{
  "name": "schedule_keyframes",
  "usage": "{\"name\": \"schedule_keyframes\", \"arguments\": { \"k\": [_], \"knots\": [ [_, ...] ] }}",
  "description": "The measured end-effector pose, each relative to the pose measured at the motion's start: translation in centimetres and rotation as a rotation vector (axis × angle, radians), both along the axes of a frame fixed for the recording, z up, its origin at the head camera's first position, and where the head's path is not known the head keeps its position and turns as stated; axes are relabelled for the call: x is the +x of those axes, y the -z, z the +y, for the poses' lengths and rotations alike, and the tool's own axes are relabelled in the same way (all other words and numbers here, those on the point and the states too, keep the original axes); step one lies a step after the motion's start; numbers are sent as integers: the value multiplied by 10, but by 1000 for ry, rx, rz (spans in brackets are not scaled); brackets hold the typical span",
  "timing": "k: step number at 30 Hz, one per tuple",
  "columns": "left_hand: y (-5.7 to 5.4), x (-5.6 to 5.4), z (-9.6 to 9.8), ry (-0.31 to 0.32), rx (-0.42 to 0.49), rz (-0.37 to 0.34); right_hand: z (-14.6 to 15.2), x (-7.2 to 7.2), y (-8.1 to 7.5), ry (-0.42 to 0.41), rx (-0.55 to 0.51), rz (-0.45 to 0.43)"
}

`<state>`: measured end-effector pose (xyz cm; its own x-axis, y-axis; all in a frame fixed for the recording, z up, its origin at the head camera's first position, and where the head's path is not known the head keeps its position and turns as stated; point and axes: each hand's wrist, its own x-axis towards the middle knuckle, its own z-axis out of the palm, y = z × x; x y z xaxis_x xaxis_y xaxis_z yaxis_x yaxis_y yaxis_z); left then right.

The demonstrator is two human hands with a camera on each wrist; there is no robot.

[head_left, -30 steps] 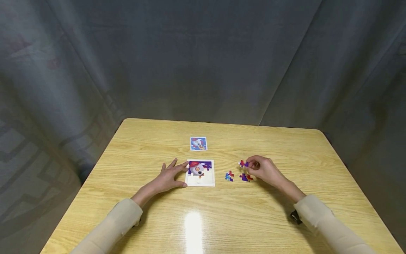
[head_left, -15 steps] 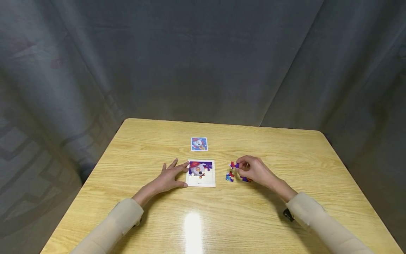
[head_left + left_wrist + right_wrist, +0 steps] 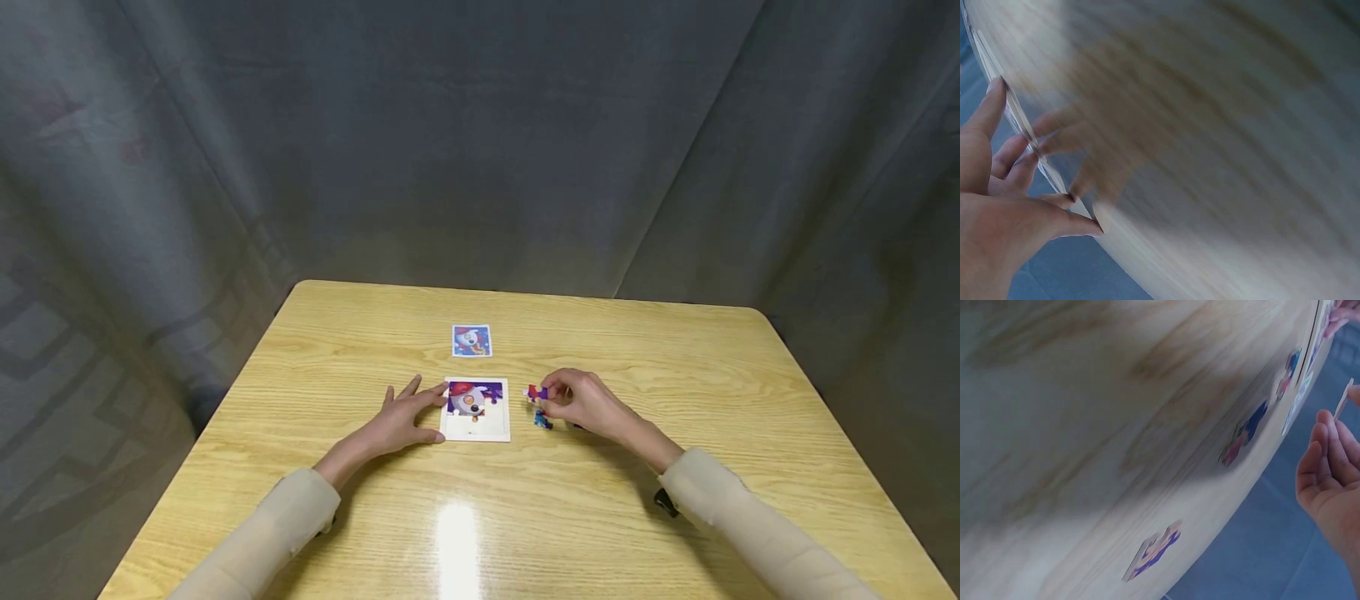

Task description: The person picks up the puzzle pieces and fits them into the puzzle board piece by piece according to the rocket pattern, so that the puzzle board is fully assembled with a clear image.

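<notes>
My right hand (image 3: 588,402) pinches a red and purple jigsaw piece (image 3: 536,393) between thumb and fingers, held above the table just right of the white puzzle tray (image 3: 495,429). In the right wrist view that piece (image 3: 1344,400) appears edge-on. Assembled pieces (image 3: 468,398) fill the upper and left part of the tray, showing a white animal face with a red top. My left hand (image 3: 397,421) lies with fingers spread, its thumb and a fingertip touching the tray's left edge. A blue loose piece (image 3: 542,420) lies under my right hand, which partly hides others.
Beyond the tray lies a small picture card (image 3: 471,341) with a similar animal. The right wrist view shows loose pieces on the table, among them a purple one (image 3: 1154,550) and a red and blue one (image 3: 1244,434). A grey curtain (image 3: 480,150) hangs behind the table.
My right hand has moved left with the pinched piece, from above the loose pieces toward the tray. My left hand stays at the tray's edge.
</notes>
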<state>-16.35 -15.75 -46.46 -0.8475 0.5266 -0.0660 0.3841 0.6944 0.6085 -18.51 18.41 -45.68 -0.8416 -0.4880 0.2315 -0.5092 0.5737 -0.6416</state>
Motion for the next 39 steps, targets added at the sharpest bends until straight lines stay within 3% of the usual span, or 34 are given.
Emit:
{"name": "schedule_keyframes", "arguments": {
  "k": [17,39],
  "knots": [
    [0,0,0,-3,-7,-7,-21,-1,4,-69,28,-26],
    [1,-1,1,3,-17,11,-49,-7,8,-93,84,51]
  ]
}}
